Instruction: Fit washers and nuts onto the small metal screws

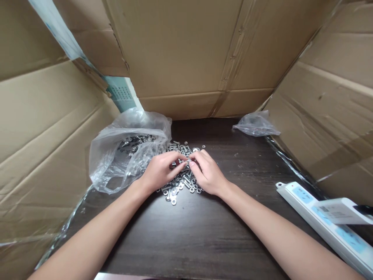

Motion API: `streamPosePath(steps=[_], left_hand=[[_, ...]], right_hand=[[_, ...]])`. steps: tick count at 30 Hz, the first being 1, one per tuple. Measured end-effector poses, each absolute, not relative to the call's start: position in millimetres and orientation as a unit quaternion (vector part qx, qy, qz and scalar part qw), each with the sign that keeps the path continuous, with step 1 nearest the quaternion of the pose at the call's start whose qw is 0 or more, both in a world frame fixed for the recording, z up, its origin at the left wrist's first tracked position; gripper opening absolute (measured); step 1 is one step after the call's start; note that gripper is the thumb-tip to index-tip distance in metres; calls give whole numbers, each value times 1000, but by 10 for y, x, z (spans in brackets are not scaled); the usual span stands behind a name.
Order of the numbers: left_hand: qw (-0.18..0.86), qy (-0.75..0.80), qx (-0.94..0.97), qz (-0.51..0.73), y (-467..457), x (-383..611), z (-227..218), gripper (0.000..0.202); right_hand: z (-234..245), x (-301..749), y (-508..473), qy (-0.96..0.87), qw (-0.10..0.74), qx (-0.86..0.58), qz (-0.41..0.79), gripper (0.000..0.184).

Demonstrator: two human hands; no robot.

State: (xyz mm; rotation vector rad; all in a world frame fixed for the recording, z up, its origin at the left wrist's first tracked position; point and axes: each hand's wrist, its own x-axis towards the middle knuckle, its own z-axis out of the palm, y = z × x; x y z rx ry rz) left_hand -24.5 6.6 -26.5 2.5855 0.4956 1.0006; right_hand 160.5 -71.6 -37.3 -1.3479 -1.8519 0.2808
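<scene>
My left hand (pixel 163 168) and my right hand (pixel 208 171) meet fingertip to fingertip above a loose pile of silvery bolts, nuts and washers (pixel 186 182). Between the two pinches shows a small metal fastener (pixel 189 160). Fingers cover most of it, so I cannot tell whether it is a bolt alone or a bolt with a nut. Thumb and forefinger are closed on it on both sides. Just left of my left hand, a clear plastic bag (pixel 100 149) lies with its mouth open and more metal fasteners inside.
A dark wooden table (pixel 186 241) lies under the pile. Cardboard panels (pixel 180 50) wall in the back and both sides. At the back right sits a small crumpled plastic bag (pixel 256 123). A white power strip (pixel 309 212) with a plugged-in adapter (pixel 338 210) runs along the right.
</scene>
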Motion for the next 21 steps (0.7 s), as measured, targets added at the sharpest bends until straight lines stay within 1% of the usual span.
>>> streamPosePath(steps=[5,21], left_hand=[[163,180,905,349,74,-247,-285,11],[155,171,904,359,54,-250,-292,8]], right_hand=[[-372,1601,-721,-741,401,-531,94,11],[-390,1609,-684,-745,406,-517,118,20]])
